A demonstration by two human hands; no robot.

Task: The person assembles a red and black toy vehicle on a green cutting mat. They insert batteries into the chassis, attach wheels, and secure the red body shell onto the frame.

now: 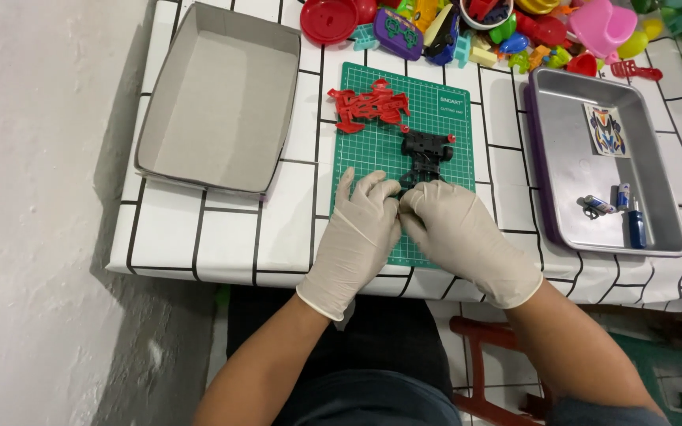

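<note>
A black toy car chassis [426, 155] lies on a green cutting mat [451, 118], with a small red piece at its far right corner. Both hands wear white gloves and meet at the chassis's near end. My left hand [359, 237] pinches it from the left with its fingers curled in. My right hand [459, 237] grips the same end from the right. A red plastic parts frame [369, 106] rests on the mat's far left corner, apart from both hands.
An empty grey cardboard box lid [219, 99] sits left of the mat. To the right, a metal tray [570, 166] holds a sticker sheet [605, 130], a blue screwdriver [635, 224] and small parts. Colourful plastic toys [467, 28] crowd the table's far edge.
</note>
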